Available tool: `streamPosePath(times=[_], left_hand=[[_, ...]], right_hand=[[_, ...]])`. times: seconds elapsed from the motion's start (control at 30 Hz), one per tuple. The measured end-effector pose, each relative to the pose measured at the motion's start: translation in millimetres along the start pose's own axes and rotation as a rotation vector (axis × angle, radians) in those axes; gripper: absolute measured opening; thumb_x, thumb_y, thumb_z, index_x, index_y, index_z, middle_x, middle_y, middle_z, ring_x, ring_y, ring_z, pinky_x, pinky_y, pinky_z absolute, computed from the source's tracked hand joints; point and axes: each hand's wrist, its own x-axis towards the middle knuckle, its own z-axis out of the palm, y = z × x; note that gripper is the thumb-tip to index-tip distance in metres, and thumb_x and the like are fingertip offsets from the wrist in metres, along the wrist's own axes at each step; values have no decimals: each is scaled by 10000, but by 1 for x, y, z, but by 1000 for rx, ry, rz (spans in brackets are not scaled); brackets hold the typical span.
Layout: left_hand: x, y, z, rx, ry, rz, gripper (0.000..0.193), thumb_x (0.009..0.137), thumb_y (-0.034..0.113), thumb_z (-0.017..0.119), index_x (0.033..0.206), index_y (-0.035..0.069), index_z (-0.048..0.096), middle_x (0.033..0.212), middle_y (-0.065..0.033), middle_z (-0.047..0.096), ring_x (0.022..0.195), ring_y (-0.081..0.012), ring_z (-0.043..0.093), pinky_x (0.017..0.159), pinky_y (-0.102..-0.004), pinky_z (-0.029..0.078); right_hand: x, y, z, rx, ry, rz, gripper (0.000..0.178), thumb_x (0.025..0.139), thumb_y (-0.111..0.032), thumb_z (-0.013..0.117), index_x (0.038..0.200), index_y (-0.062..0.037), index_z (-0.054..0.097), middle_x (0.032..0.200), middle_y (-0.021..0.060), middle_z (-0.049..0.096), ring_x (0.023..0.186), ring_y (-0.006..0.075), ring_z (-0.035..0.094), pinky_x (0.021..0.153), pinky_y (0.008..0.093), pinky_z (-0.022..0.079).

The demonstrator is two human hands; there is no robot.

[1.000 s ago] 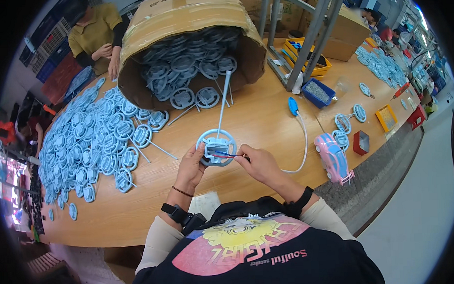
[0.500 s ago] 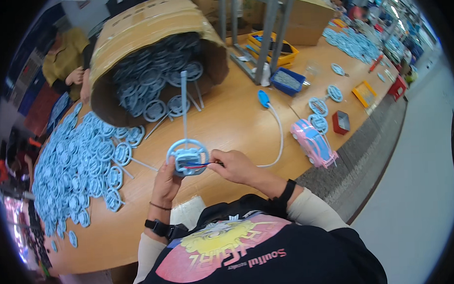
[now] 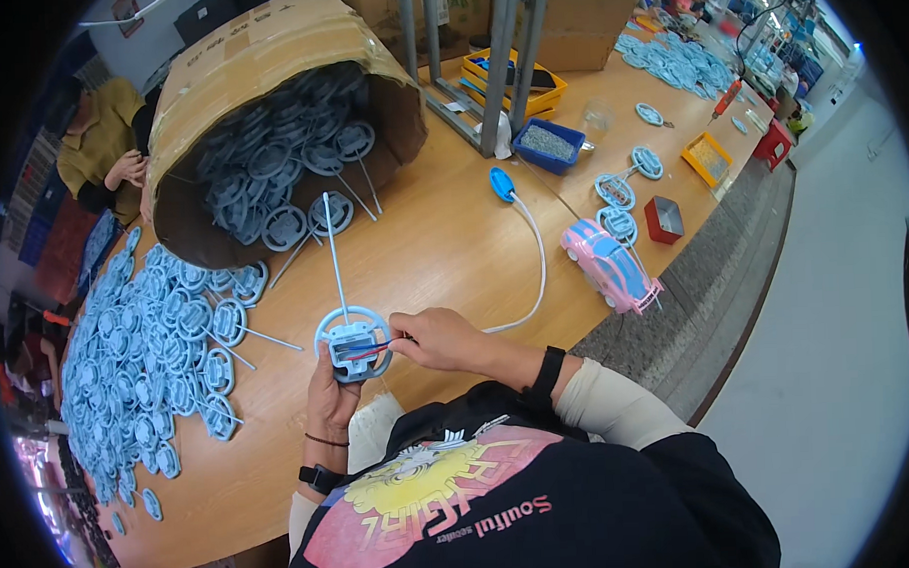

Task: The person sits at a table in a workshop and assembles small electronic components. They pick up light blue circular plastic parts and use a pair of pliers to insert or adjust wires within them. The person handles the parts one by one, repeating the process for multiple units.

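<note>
My left hand (image 3: pixel 332 400) is closed on the lower left rim of a light blue toy steering wheel (image 3: pixel 350 333), held above the table. A long thin blue rod points away from the wheel's top. Its back faces up, with a boxy recess in the middle. Red and blue wires (image 3: pixel 373 351) run from that recess to my right hand (image 3: pixel 434 339), whose fingers pinch them at the wheel's right side. Whether a tool or another small part is between those fingers too is hidden.
Loose blue wheels (image 3: pixel 142 365) are heaped at left. Behind stands a tipped carton (image 3: pixel 266 45) full of more. At right are a pink toy car (image 3: pixel 614 268), a white cable with a blue end (image 3: pixel 502 185), a blue bin (image 3: pixel 550 145) and a red box (image 3: pixel 664 220). A person (image 3: pixel 104 146) sits at far left.
The view has shifted, so the table things sit a little further left. The wheel's back is turned more toward me, and its recess and wires show more plainly. Both hands keep their hold.
</note>
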Motion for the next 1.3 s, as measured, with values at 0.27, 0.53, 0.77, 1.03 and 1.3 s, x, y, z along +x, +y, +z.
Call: streamPosePath(times=[0.27, 0.53, 0.77, 1.03, 1.3], left_hand=[[12, -4, -26, -6, 106, 71, 306, 903, 254, 495, 1142, 63, 483, 1076, -67, 574, 983, -187, 564, 845, -342, 484], [13, 0, -35, 90, -4, 60, 355, 903, 307, 483, 1165, 68, 470, 1109, -79, 564, 1024, -200, 550, 882, -368, 465], [3, 8, -22, 113, 2, -1, 409, 876, 355, 512, 1144, 48, 477, 1083, -91, 578, 966, -196, 581, 832, -343, 493], [-3, 4, -20, 75, -90, -63, 478, 888, 385, 466, 1205, 29, 440, 1157, -129, 547, 1046, -249, 550, 906, -404, 451], [-16, 15, -79, 409, 91, -73, 371, 922, 336, 444, 1079, 12, 534, 976, -67, 600, 849, -147, 579, 753, -289, 479]], right_hand=[[2, 4, 12, 9, 9, 45, 182, 795, -241, 561, 814, -64, 523, 684, 138, 598, 677, 345, 583, 604, 440, 442], [-2, 1, 7, 46, 18, 45, 176, 791, -234, 563, 820, -64, 524, 697, 138, 601, 685, 343, 585, 611, 438, 445], [-3, 1, 8, 92, -10, 13, 181, 790, -234, 566, 837, -64, 526, 702, 144, 600, 688, 344, 584, 617, 434, 447], [-6, 2, 6, 64, -81, 38, 187, 791, -246, 567, 825, -65, 534, 703, 145, 598, 696, 341, 581, 617, 436, 439], [-5, 5, 23, -7, -153, 35, 208, 805, -278, 555, 852, -76, 536, 711, 138, 603, 692, 336, 582, 614, 430, 443]])
